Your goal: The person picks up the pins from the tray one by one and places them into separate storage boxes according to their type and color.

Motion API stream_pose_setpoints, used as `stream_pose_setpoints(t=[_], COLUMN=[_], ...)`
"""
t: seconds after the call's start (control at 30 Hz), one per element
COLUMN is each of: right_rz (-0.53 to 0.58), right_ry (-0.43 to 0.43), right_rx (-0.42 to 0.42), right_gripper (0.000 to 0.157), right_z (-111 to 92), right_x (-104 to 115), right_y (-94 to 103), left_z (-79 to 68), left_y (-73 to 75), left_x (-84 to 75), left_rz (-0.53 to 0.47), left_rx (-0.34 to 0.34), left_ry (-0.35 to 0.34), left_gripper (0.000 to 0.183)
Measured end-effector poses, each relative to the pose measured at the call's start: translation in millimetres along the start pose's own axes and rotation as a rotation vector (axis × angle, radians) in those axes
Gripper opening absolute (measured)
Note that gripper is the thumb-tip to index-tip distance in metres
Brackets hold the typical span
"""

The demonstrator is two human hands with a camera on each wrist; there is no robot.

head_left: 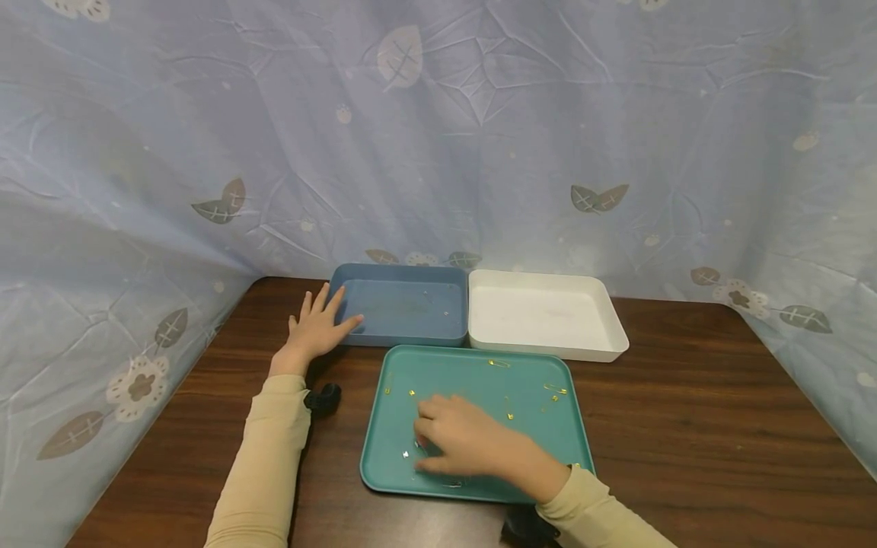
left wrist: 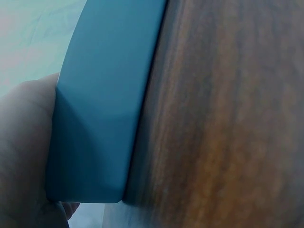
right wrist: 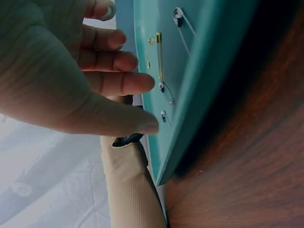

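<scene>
My left hand [head_left: 315,329] rests at the left rim of a shallow blue tray [head_left: 404,340], its fingers spread and straight. In the left wrist view part of that hand lies against the outer wall of the blue tray [left wrist: 99,109]. Over the front left of a teal tray [head_left: 479,380] is my right hand [head_left: 466,438], thumb and index finger apart with nothing between them. Close to those fingertips in the right wrist view lie a small silver safety pin [right wrist: 166,92] and a gold safety pin [right wrist: 159,57]. Another silver safety pin [right wrist: 179,16] lies nearer the tray's edge.
Several gold pins, including one safety pin [head_left: 499,364] at the back, are scattered on the teal tray. Tiny specks [head_left: 446,313] show in the blue tray. A white tray [head_left: 548,352] stands right of it. Behind the wooden table [head_left: 699,418] hangs a patterned curtain [head_left: 521,152].
</scene>
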State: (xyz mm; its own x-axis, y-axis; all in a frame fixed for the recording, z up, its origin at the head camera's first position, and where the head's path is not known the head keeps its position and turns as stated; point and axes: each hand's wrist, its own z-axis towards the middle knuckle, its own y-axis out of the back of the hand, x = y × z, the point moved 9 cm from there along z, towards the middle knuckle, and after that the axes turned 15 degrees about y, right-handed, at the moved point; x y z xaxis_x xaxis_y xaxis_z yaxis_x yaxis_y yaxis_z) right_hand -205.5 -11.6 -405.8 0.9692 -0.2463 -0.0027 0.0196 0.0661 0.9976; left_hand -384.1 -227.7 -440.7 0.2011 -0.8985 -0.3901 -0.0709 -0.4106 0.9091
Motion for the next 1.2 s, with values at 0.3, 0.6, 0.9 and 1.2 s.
stream_pose_setpoints(t=[0.3, 0.6, 0.9, 1.2], right_rz=[0.059, 0.084, 0.179, 0.172], right_ry=[-0.037, -0.018, -0.084, -0.090], right_rx=[0.040, -0.060, -0.009, 0.031], right_gripper=[0.022, 0.011, 0.012, 0.016], right_z=[-1, -2, -4, -5], right_x=[-3, -8, -16, -16], right_y=[-9.9, -7.1, -12.6, -14.9], left_z=[-1.1, -2.0, 0.0, 2.3], left_y=[0.8, 1.4, 1.6, -0.7], left_x=[-0.7, 0.2, 0.8, 2.5], left_rz=[-0.001, 0.004, 0.006, 0.015], left_rx=[-0.007, -0.001, -0.004, 0.005], left_ry=[-0.002, -0.005, -0.008, -0.003], left_gripper=[0.084, 0.083, 0.084, 0.085])
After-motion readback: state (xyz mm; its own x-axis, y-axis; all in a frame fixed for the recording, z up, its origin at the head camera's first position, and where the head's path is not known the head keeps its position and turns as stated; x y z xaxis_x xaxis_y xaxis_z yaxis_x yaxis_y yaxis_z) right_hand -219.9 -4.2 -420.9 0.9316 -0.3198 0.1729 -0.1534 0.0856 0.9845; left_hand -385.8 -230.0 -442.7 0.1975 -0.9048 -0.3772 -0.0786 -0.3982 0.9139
